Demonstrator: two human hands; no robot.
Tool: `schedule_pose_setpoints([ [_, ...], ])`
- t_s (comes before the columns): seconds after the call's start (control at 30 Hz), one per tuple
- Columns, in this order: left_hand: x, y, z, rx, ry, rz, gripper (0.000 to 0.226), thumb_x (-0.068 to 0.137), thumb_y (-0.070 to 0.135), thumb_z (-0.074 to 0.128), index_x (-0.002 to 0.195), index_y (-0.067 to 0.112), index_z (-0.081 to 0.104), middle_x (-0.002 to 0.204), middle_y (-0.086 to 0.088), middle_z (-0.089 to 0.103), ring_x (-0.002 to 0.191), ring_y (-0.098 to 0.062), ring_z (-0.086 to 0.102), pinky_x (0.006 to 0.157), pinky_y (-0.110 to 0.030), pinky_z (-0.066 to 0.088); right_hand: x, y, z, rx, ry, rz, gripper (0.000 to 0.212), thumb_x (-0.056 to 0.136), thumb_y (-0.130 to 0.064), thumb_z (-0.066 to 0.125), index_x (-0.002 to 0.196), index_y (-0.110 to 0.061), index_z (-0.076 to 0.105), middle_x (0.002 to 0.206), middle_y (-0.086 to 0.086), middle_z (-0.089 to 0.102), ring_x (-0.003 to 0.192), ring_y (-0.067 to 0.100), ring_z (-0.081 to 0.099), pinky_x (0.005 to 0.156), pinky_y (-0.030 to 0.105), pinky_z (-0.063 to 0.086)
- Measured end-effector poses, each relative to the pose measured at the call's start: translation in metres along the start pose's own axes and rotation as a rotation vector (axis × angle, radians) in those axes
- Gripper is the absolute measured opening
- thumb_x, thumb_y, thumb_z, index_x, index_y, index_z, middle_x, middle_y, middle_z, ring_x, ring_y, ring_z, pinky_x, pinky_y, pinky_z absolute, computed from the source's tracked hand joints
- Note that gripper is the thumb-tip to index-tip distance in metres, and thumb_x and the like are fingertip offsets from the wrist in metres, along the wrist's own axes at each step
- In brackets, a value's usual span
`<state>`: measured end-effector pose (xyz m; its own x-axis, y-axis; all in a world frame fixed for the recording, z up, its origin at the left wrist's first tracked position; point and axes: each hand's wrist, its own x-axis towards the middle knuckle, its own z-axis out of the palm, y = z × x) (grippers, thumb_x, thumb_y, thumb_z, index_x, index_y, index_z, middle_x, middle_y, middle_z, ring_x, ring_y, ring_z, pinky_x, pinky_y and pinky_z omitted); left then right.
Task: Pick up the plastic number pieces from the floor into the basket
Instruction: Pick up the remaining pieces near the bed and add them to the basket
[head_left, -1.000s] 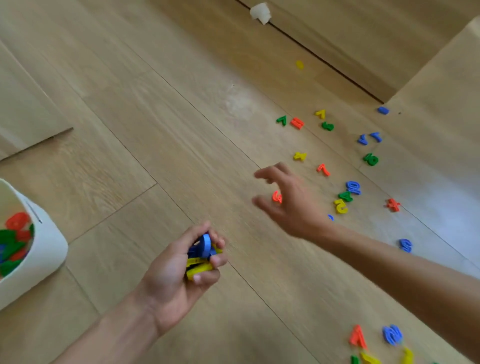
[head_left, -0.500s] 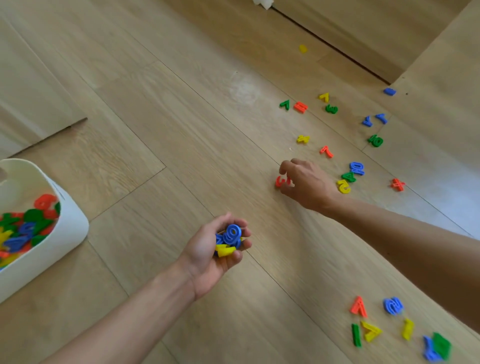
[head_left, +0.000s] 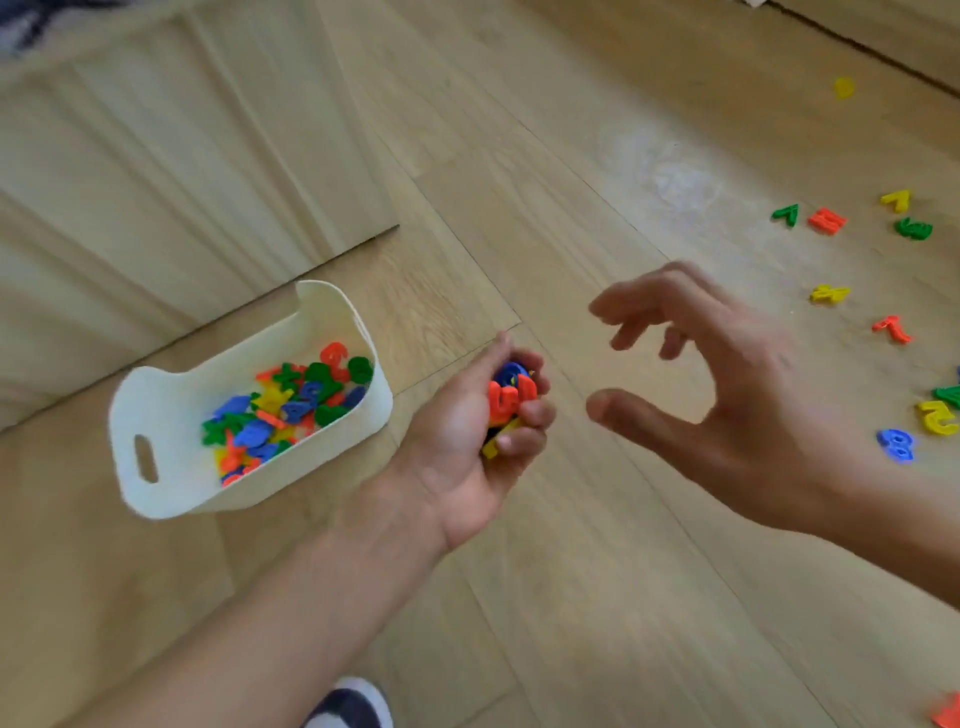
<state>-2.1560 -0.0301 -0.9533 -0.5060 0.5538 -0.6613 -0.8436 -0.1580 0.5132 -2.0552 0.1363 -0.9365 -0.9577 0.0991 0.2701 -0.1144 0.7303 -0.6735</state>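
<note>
My left hand (head_left: 467, 441) is curled around a handful of number pieces (head_left: 508, 397), an orange one on top of blue and yellow ones. It hangs just right of the white basket (head_left: 156, 415), which holds several coloured pieces. My right hand (head_left: 727, 405) hovers to the right of the left hand with its fingers spread and nothing in it. Loose pieces lie on the floor at the right: a blue 8 (head_left: 896, 444), a yellow 5 (head_left: 937, 415), an orange 1 (head_left: 892, 328), a yellow piece (head_left: 829, 294), an orange piece (head_left: 827, 220) and green pieces (head_left: 912, 228).
Wooden floor all around. A pale wooden panel (head_left: 156, 156) rises behind the basket at the upper left. The tip of a dark and white shoe (head_left: 348, 706) shows at the bottom edge. A small yellow piece (head_left: 843, 87) lies far back.
My right hand picked an orange piece off the floor and passed it to my left hand, then opened. The view swung left, so the basket now sits near the middle.
</note>
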Motion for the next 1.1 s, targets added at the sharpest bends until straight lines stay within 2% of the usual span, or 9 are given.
schedule_pose_setpoints([
  [0.07, -0.016, 0.041, -0.024, 0.082, 0.033, 0.156, 0.033, 0.095, 0.035, 0.053, 0.072, 0.013, 0.061, 0.069, -0.004, 0.054, 0.047, -0.01, 0.046, 0.03, -0.015, 0.03, 0.002, 0.006, 0.001, 0.017, 0.038, -0.01, 0.037, 0.087, -0.057, 0.061, 0.118, -0.04, 0.05, 0.113, -0.017, 0.056, 0.103, 0.014, 0.062, 0.077, 0.027, 0.046],
  [0.2, -0.029, 0.107, -0.075, 0.746, 0.371, 0.488, 0.04, 0.098, 0.04, 0.048, 0.074, 0.013, 0.065, 0.075, -0.011, 0.061, 0.056, -0.019, 0.056, 0.043, -0.023, 0.041, -0.012, 0.024, 0.01, -0.005, -0.027, 0.042, 0.039, 0.088, -0.066, 0.056, 0.121, -0.044, 0.051, 0.115, -0.017, 0.06, 0.101, 0.009, 0.064, 0.075, 0.021, 0.045],
  [0.3, -0.025, 0.127, -0.11, 1.017, 0.521, 0.302, 0.049, 0.099, 0.049, 0.037, 0.096, 0.01, 0.066, 0.109, -0.019, 0.064, 0.08, -0.031, 0.063, 0.08, -0.043, 0.054, -0.029, 0.036, 0.021, -0.001, -0.077, 0.072, 0.043, 0.088, -0.067, 0.055, 0.123, -0.042, 0.053, 0.116, -0.015, 0.062, 0.098, 0.005, 0.065, 0.075, 0.018, 0.045],
  [0.37, -0.025, 0.132, -0.123, 1.131, 0.553, 0.099, 0.058, 0.097, 0.06, 0.03, 0.117, 0.016, 0.062, 0.131, -0.014, 0.054, 0.107, -0.033, 0.059, 0.1, -0.053, 0.044, -0.042, 0.04, 0.021, 0.063, -0.084, 0.126, 0.045, 0.088, -0.067, 0.056, 0.124, -0.04, 0.055, 0.115, -0.014, 0.063, 0.096, 0.009, 0.066, 0.07, 0.022, 0.048],
  [0.53, -0.017, 0.144, -0.114, 1.573, 0.526, 0.158, 0.054, 0.088, 0.067, 0.043, 0.128, 0.032, 0.054, 0.138, 0.001, 0.053, 0.119, -0.02, 0.05, 0.094, -0.036, 0.037, -0.076, 0.037, 0.003, 0.125, -0.03, 0.268, 0.048, 0.088, -0.065, 0.055, 0.124, -0.032, 0.057, 0.11, -0.01, 0.065, 0.092, 0.009, 0.069, 0.071, 0.024, 0.05],
  [0.67, 0.009, 0.138, -0.057, 1.755, 0.238, 0.417, 0.066, 0.056, 0.093, 0.049, 0.107, 0.052, 0.061, 0.111, 0.015, 0.066, 0.108, -0.012, 0.061, 0.098, -0.048, 0.045, -0.122, 0.027, -0.011, 0.234, 0.083, 0.478, 0.031, 0.086, -0.049, 0.062, 0.114, -0.035, 0.058, 0.102, -0.009, 0.065, 0.091, 0.015, 0.067, 0.075, 0.038, 0.054],
  [0.9, 0.038, -0.027, 0.056, 2.245, -0.702, 0.566, 0.046, 0.078, 0.081, 0.04, 0.111, 0.054, 0.055, 0.114, 0.029, 0.055, 0.096, 0.005, 0.058, 0.063, -0.028, 0.054, -0.219, 0.017, -0.009, 0.292, 0.365, 0.789, 0.027, 0.087, -0.026, 0.068, 0.114, -0.029, 0.061, 0.098, -0.011, 0.063, 0.087, 0.011, 0.065, 0.08, 0.033, 0.052],
  [1.0, 0.019, -0.123, 0.089, 2.206, -1.036, 0.58, 0.033, 0.085, 0.073, 0.03, 0.104, 0.052, 0.047, 0.105, 0.03, 0.049, 0.093, 0.006, 0.05, 0.072, -0.02, 0.046, -0.264, 0.019, -0.012, 0.257, 0.478, 0.893, 0.028, 0.085, -0.025, 0.068, 0.112, -0.027, 0.062, 0.096, -0.012, 0.064, 0.088, 0.012, 0.065, 0.079, 0.026, 0.05],
  [1.1, 0.015, -0.209, 0.115, 2.191, -1.2, 0.578, 0.032, 0.088, 0.055, 0.04, 0.114, 0.037, 0.045, 0.11, 0.016, 0.044, 0.104, -0.01, 0.047, 0.083, -0.032, 0.047, -0.316, 0.027, -0.026, 0.155, 0.605, 1.005, 0.028, 0.083, -0.022, 0.07, 0.11, -0.026, 0.064, 0.093, -0.012, 0.065, 0.087, 0.013, 0.064, 0.077, 0.015, 0.046],
])
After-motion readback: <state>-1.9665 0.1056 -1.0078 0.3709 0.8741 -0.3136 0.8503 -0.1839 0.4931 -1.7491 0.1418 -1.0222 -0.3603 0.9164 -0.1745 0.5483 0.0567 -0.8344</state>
